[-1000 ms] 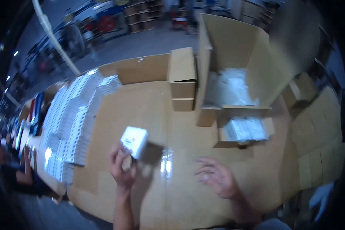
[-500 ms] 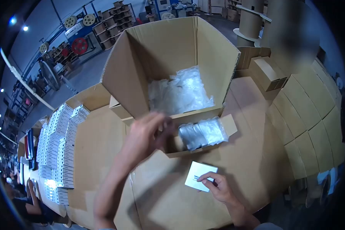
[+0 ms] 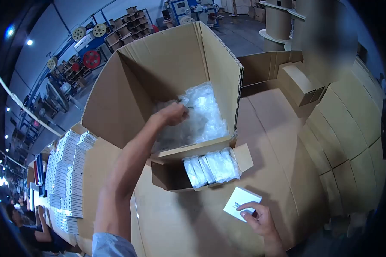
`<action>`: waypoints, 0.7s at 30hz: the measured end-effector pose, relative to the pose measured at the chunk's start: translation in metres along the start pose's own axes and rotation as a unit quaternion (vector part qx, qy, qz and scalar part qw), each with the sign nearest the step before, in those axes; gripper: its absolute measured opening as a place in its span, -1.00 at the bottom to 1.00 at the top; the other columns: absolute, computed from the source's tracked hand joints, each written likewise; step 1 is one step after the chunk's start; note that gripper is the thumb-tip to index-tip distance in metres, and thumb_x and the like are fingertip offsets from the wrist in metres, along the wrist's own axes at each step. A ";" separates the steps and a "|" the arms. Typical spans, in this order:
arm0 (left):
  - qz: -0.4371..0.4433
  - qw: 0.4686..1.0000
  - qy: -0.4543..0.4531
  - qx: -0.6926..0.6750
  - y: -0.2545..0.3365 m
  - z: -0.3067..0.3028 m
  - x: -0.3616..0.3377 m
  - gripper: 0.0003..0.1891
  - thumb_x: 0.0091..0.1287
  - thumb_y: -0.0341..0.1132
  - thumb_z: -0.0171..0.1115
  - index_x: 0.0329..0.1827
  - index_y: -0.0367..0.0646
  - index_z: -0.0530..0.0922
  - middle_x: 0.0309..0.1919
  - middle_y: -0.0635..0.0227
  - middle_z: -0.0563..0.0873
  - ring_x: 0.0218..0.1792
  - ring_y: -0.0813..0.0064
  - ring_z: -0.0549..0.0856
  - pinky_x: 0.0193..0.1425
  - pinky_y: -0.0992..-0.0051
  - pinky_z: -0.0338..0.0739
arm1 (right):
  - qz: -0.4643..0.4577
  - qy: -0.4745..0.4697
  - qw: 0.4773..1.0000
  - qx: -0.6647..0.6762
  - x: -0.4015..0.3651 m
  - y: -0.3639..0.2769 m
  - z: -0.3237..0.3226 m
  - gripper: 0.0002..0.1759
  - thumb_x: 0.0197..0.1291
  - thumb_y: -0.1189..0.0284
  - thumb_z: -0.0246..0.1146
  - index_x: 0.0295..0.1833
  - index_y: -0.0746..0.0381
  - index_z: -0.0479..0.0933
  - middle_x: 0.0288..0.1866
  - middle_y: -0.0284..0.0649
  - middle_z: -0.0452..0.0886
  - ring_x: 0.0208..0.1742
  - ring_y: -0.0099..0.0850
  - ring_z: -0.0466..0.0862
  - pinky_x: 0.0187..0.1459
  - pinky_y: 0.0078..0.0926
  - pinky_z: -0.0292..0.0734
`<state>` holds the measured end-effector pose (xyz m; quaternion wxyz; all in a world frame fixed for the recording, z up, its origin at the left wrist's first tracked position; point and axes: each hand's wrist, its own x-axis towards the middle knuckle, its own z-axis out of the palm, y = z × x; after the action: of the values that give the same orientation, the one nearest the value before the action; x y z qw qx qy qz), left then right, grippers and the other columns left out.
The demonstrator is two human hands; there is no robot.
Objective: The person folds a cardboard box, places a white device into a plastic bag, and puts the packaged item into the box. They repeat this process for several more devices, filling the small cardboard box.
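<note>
Reaching into the large open carton (image 3: pixel 158 47), my left hand (image 3: pixel 175 113) is closed over clear plastic-wrapped packets (image 3: pixel 206 107); what its fingers hold is too small to make out. In front of the carton is a smaller open box (image 3: pixel 169 173) with several plastic-wrapped packets (image 3: pixel 212 168) standing in its right part. My right hand (image 3: pixel 259 218) rests at the lower right edge of a flat white box (image 3: pixel 240 201) with small print, its thumb and fingers pinching that edge.
Stacks of small white boxes (image 3: pixel 65 171) stand at the left. Brown boxes (image 3: pixel 345 132) are stacked at the right, near an open brown box (image 3: pixel 302 83). A co-worker (image 3: pixel 40 227) sits at the far left. Reels and machines stand behind.
My left hand has moved from above the smaller box into the large carton. The large carton appears further left and tilted. My right hand and the white box appear lower and further right.
</note>
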<state>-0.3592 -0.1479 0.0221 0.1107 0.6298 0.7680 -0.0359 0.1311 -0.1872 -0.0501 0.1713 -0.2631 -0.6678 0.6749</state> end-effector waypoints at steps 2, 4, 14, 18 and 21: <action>-0.049 0.992 0.090 -0.074 -0.006 -0.012 -0.012 -0.72 0.39 -0.25 0.18 -0.01 -0.23 0.71 -0.11 -0.05 0.77 -0.04 -0.06 0.76 0.06 0.13 0.64 | -0.015 -0.001 1.000 0.021 0.006 0.001 -0.001 -0.79 0.27 0.58 0.32 -0.01 0.20 0.74 -0.11 -0.45 0.78 -0.55 -0.82 0.34 -0.53 -0.72 0.20; -0.066 0.962 0.202 -0.170 -0.002 -0.025 -0.028 -0.71 0.45 -0.24 0.18 -0.02 -0.30 0.69 -0.21 -0.05 0.74 -0.14 -0.01 0.74 0.04 0.15 0.60 | -0.021 -0.001 1.000 0.017 0.011 -0.014 -0.001 -0.79 0.29 0.58 0.32 0.00 0.22 0.73 -0.13 -0.42 0.76 -0.49 -0.79 0.40 -0.49 -0.73 0.25; 0.039 0.702 0.394 -0.592 0.133 -0.021 -0.205 -0.73 0.54 -0.48 0.18 0.23 -0.21 0.42 -0.03 0.42 0.62 -0.02 0.67 0.60 0.04 0.59 0.52 | -0.204 0.053 0.977 -0.003 -0.002 -0.073 0.040 -0.61 0.19 0.46 0.49 0.14 0.27 0.66 0.11 -0.07 0.65 0.08 -0.40 0.65 -0.02 -0.49 0.65; 0.057 0.619 0.389 -0.680 0.184 0.042 -0.272 -0.71 0.50 -0.57 0.18 0.22 -0.25 0.40 0.06 0.32 0.63 0.12 0.54 0.64 0.23 0.50 0.53 | -0.224 0.086 0.968 0.075 -0.009 -0.080 0.073 -0.26 0.13 0.28 0.60 0.34 0.37 0.50 0.20 -0.06 0.61 0.20 -0.36 0.62 0.13 -0.39 0.64; 0.018 0.564 0.423 -0.708 0.229 0.082 -0.307 -0.71 0.48 -0.58 0.21 0.20 -0.28 0.42 0.01 0.30 0.67 0.08 0.54 0.66 0.20 0.48 0.56 | -0.210 0.072 0.972 0.075 -0.020 -0.065 0.098 -0.30 0.17 0.24 0.58 0.31 0.37 0.51 0.10 -0.18 0.66 0.04 -0.48 0.66 0.06 -0.46 0.62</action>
<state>-0.0696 -0.4119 0.0275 0.1841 0.3063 0.4943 0.7924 0.0819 -0.2753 0.0136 0.3762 -0.1511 -0.6416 0.6512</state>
